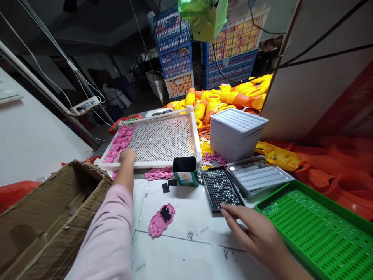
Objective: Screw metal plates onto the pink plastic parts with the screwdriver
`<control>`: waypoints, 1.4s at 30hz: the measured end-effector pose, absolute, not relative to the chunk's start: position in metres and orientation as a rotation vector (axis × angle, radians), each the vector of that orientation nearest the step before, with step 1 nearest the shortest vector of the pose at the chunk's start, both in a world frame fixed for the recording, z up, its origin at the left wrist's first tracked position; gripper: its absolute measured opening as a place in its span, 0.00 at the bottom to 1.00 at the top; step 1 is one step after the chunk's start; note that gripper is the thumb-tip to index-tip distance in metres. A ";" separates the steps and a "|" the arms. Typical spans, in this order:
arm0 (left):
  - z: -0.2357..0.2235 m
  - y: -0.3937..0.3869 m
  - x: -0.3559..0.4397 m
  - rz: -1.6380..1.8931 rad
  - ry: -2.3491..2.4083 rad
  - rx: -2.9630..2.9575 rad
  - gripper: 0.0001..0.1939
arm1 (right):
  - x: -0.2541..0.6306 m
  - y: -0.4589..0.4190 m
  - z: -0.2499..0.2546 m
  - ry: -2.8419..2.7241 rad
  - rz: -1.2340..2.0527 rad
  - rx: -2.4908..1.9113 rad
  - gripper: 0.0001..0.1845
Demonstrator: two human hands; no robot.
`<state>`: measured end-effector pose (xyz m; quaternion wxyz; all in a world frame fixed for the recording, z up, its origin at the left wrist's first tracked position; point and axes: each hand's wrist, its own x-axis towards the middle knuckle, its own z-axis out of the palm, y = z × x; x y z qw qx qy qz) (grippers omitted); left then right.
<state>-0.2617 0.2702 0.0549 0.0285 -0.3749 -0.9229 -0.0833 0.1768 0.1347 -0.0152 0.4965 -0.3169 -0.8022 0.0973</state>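
My left hand (127, 156) reaches over the near rim of the white perforated crate (163, 136), beside pink plastic parts (119, 142) heaped along its left side. Its fingers are hidden behind the back of the hand. At the near edge of a black grid tray (217, 186) holding small shiny pieces, my right hand (256, 231) has its thumb and forefinger drawn together; anything between the tips is too small to make out. On the white work surface between my arms lies a pink casing (157, 227) with a black square piece (166, 213) on it.
A green tin (185, 177) stands by the crate, with black squares (166, 188) and pink pieces (159, 173) nearby. Stacked white trays (236, 136) and a green basket (314, 225) are at right. A cardboard box (52, 217) flanks my left arm. Cables hang overhead.
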 end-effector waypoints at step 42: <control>0.007 0.049 -0.163 -1.676 -2.558 -1.485 0.24 | -0.013 0.151 0.002 -2.660 0.546 -1.389 0.16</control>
